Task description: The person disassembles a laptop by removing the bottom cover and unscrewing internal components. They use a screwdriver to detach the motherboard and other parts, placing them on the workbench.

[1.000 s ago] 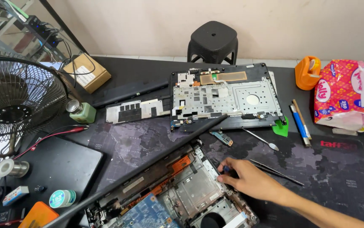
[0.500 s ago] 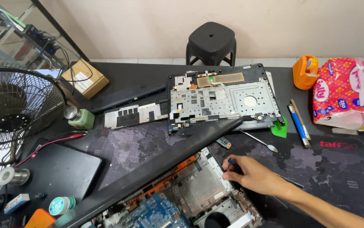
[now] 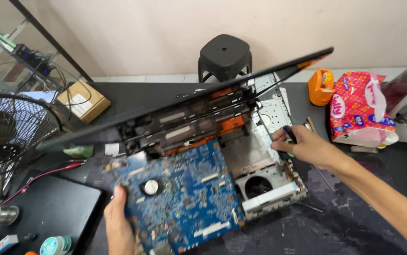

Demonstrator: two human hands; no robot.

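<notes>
One blue circuit board (image 3: 184,189) is gripped at its lower-left edge by the left hand (image 3: 118,222), tilted above the open laptop chassis (image 3: 265,165). The right hand (image 3: 307,146) pinches one dark screwdriver (image 3: 289,134) beside it on the surface (image 3: 354,222).

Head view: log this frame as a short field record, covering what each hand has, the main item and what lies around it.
left hand: grips the lower left edge of the blue circuit board, lifted clear of the laptop base
right hand: holds a dark-handled tool at the right edge of the laptop base
laptop base: grey, opened, round fan hole showing
screen lid: raised, tilted across the view
surface: black table
nearby: fan, cardboard box, black stool, orange tape dispenser, tissue pack
</notes>
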